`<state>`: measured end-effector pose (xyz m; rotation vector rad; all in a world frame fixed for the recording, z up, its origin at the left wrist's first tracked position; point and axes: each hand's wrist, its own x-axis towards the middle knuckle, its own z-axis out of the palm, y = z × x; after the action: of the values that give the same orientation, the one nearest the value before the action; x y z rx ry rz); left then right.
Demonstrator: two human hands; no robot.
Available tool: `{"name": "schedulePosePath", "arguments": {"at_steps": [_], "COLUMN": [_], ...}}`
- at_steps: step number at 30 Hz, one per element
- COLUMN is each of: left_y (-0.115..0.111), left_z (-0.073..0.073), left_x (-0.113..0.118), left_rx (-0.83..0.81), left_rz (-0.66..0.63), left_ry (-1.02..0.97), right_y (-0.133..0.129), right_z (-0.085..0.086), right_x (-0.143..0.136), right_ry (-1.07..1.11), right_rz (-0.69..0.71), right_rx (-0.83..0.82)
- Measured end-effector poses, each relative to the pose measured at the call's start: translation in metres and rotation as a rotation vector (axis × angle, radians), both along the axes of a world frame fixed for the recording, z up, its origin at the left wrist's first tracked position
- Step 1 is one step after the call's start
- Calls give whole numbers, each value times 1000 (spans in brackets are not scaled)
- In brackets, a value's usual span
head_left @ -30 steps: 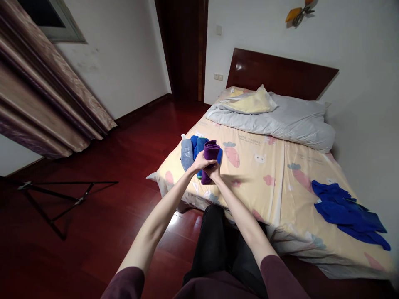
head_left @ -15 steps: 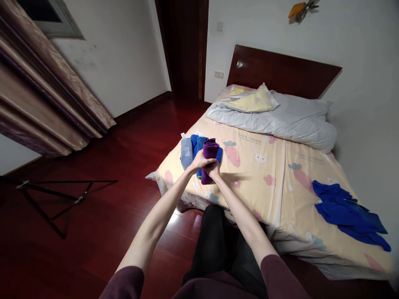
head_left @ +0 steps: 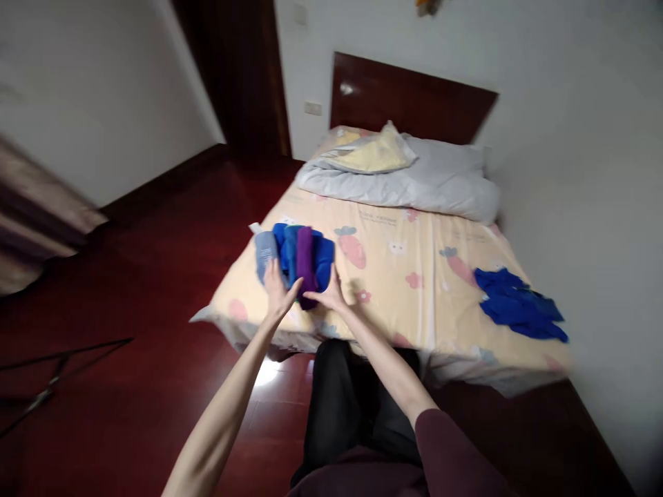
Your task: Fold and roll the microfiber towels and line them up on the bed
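A rolled purple towel [head_left: 306, 259] lies on top of or among the blue rolled towels [head_left: 324, 261] at the bed's near left corner. A grey-blue rolled towel [head_left: 266, 247] with pale lettering sits at the left end of this bunch. My left hand [head_left: 280, 290] is open, its fingers against the grey-blue roll and its thumb near the purple one. On the other side my right hand [head_left: 330, 293] is open too, fingers and thumb spread beside the purple and blue rolls. Blur hides whether either thumb touches the purple towel.
Loose blue cloths [head_left: 518, 304] lie crumpled on the right of the bed. A grey quilt [head_left: 445, 186] and a yellow pillow [head_left: 378, 153] are bunched by the headboard [head_left: 409, 96]. Black stand legs [head_left: 56, 369] rest on the floor at left.
Both hands have let go of the purple towel and spread apart. It was held upright between them and now lies lower among the other rolls. The view has swung right.
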<state>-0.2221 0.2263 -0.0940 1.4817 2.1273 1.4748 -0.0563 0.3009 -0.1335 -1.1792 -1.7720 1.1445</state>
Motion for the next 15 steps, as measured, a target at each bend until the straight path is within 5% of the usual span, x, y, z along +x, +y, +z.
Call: {"name": "schedulePosePath", "arguments": {"at_steps": [3, 6, 9, 12, 15], "left_y": [-47, -124, -209, -253, -249], "left_z": [-39, -100, -153, -175, -172], "left_x": [54, 122, 176, 196, 190], "left_rx": [44, -163, -364, -433, -447], "left_rz": [-223, -517, -624, -527, -477], "left_ry": [105, -7, -45, -125, -179], "right_y": [-37, -90, -152, -193, -189], "right_z": [-29, -63, -84, -87, -77], "right_x": [61, 150, 258, 370, 466], "right_ry": [80, 185, 193, 161, 122], "right_rz": [24, -13, -353, -772, -962], "right_rx": [-50, -182, -291, -314, -241]}}
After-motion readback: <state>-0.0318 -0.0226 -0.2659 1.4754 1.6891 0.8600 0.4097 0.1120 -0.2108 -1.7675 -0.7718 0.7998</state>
